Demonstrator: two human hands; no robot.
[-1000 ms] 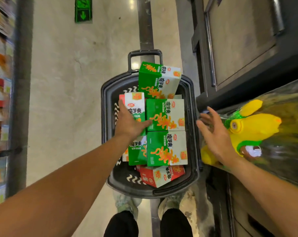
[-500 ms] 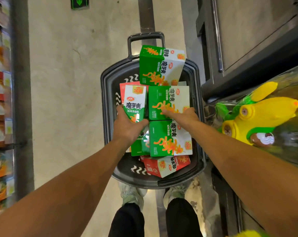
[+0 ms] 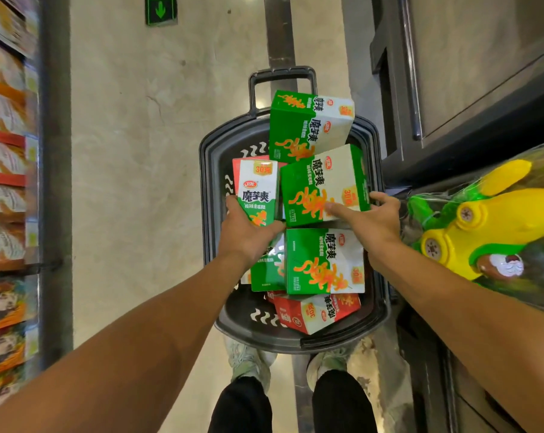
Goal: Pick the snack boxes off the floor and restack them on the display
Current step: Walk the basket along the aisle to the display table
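Looking straight down: a dark basket (image 3: pixel 208 195) sits on the pale floor (image 3: pixel 133 151), packed with snack boxes, its handle (image 3: pixel 282 77) at the far end. The left hand (image 3: pixel 248 232) has its grip clamped on an upright box (image 3: pixel 258 189) with a white and green face, fingers curled round its lower part, thumb along the near right edge. The right hand (image 3: pixel 370 221) grips the middle green box (image 3: pixel 322 182): thumb laid flat across the printed top face, fingers wrapped over the right edge. That box is tilted, its right side raised, touching the upright box on its left.

Beyond it, a far green box (image 3: pixel 308 123) leans up against the handle end, overlapping the basket's rim. Nearer the feet, a near green box (image 3: pixel 325 260) lies flat, just beside the right wrist. Under its near edge, a red box (image 3: pixel 314 310) pokes out at the basket's bottom end. Another green box (image 3: pixel 266 273) is partly hidden beneath the left wrist; how it lies I cannot tell.

Two pale shoes (image 3: pixel 248 360) stand just behind the basket, black trousers (image 3: pixel 242 407) above them. On the right, a yellow and green toy (image 3: pixel 495 220) in clear wrap juts in, close to the right hand but apart from it. Packed shelves (image 3: pixel 5 182) run down the left, blurred. A green arrow sign (image 3: pixel 160 9) marks the floor up top.
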